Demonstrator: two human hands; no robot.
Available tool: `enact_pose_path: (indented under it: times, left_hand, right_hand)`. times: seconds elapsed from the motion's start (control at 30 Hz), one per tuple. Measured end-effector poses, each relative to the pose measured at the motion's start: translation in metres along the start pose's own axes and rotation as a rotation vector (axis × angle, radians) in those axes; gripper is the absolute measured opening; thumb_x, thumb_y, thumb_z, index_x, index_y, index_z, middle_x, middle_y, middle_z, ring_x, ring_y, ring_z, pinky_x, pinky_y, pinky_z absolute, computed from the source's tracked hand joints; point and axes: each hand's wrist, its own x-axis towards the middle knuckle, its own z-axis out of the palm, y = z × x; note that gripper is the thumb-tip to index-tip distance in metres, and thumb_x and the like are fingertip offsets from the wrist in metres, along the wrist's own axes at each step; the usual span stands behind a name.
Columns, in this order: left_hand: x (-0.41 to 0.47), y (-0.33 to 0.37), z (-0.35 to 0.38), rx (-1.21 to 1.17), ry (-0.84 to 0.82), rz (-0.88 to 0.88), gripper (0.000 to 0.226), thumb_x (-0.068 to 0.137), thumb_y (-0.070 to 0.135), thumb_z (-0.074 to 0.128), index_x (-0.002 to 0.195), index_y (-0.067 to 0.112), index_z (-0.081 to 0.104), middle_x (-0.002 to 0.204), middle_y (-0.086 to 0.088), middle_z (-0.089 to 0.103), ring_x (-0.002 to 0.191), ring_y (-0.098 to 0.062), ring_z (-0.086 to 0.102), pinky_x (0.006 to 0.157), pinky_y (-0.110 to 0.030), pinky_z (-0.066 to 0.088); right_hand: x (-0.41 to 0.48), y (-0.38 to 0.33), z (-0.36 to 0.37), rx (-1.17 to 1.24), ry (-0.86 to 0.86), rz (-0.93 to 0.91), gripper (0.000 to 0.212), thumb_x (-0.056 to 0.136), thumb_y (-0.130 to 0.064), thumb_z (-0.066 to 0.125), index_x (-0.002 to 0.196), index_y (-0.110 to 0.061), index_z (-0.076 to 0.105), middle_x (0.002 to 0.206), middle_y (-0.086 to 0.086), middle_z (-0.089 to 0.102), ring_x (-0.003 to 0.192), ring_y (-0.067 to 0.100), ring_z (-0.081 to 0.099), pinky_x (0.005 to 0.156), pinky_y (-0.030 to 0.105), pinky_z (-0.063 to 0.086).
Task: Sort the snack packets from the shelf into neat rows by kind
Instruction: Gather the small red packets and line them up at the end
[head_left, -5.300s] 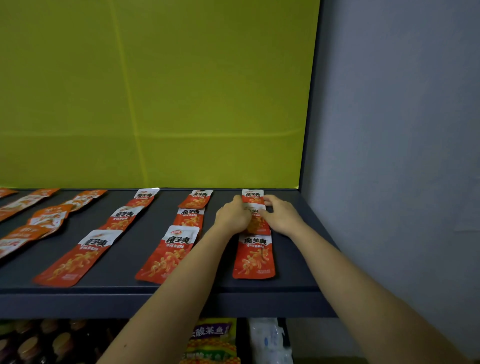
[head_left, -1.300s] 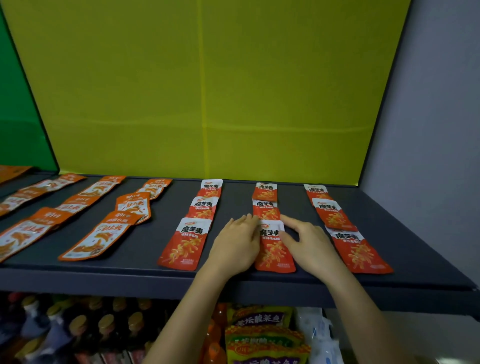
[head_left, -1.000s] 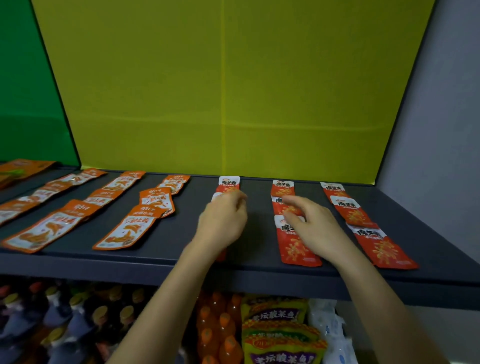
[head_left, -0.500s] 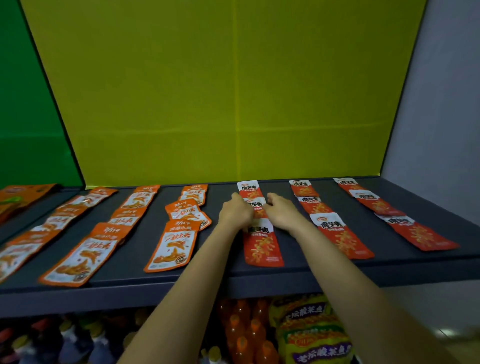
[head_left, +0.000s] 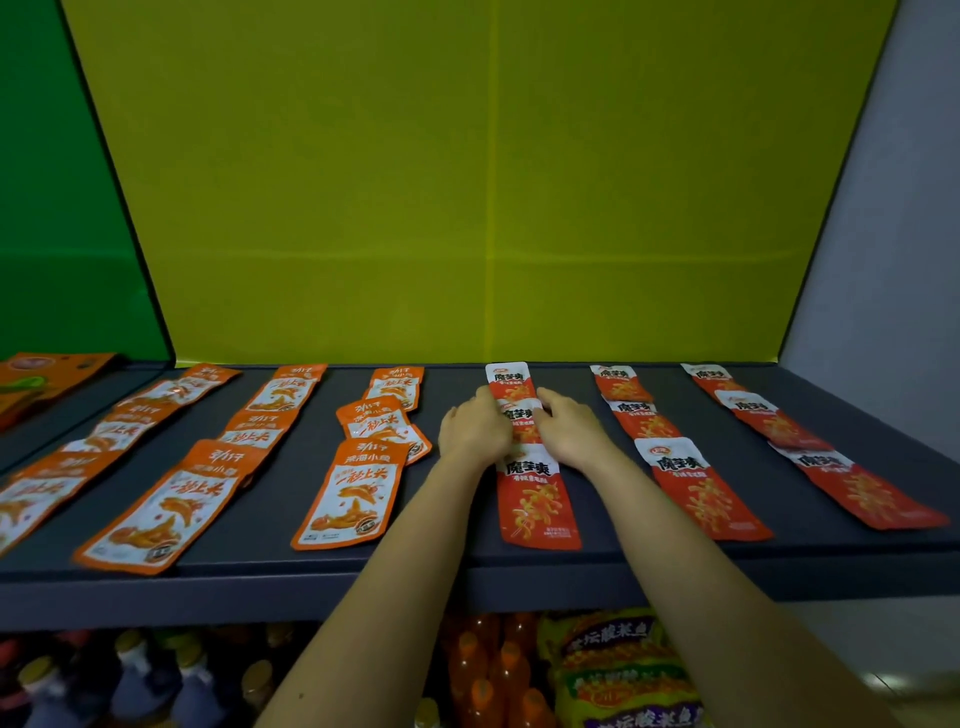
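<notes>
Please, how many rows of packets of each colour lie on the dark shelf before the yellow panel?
Red rows: 3
Orange-and-white rows: 3
Total: 6 rows

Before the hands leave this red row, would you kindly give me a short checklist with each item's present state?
1. Left hand and right hand flank the middle red konjac packet: ok.
2. Front red packet lies straight: ok.
3. Back red packet in line: ok.
4. Neighbouring row of orange-and-white packets tidy: not ok, its middle ones are skewed.
5. Dark grey shelf edge free of overhang: ok.
</notes>
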Motion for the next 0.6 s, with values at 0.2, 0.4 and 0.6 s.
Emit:
enact_pose_path:
  times: [0.2, 0.4, 0.6]
  left_hand:
    - [-0.009, 0.003, -0.007, -0.064, 0.067, 0.021, 0.029, 0.094, 0.013, 0.036, 0.116, -0.003, 0.045, 0.123, -0.023, 0.055, 0.115, -0.039, 0.049, 0.092, -0.041, 0.037]
    - [-0.019, -0.016, -0.064, -0.025, 0.283, 0.072, 0.037, 0.091, 0.007, 0.037, 0.124, 0.004, 0.052, 0.131, -0.019, 0.054, 0.121, -0.034, 0.049, 0.096, -0.039, 0.041]
    - [-0.025, -0.087, -0.112, 0.191, 0.324, -0.043, 0.03, 0.091, 0.014, 0.039, 0.11, -0.004, 0.055, 0.121, -0.029, 0.057, 0.113, -0.042, 0.052, 0.086, -0.043, 0.042]
  right_hand:
    - [-0.001, -0.005, -0.004, 0.031, 0.082, -0.047, 0.039, 0.099, -0.016, 0.034, 0.134, -0.001, 0.044, 0.139, 0.018, 0.048, 0.128, 0.033, 0.044, 0.101, 0.039, 0.037]
    - [-0.001, -0.032, -0.008, 0.011, 0.125, -0.161, 0.04, 0.097, -0.014, 0.04, 0.135, -0.006, 0.046, 0.14, 0.014, 0.049, 0.13, 0.029, 0.044, 0.107, 0.038, 0.036]
    - [-0.004, -0.101, 0.017, -0.016, -0.008, -0.168, 0.034, 0.093, -0.009, 0.042, 0.122, 0.005, 0.054, 0.128, 0.022, 0.057, 0.121, 0.034, 0.051, 0.1, 0.041, 0.041]
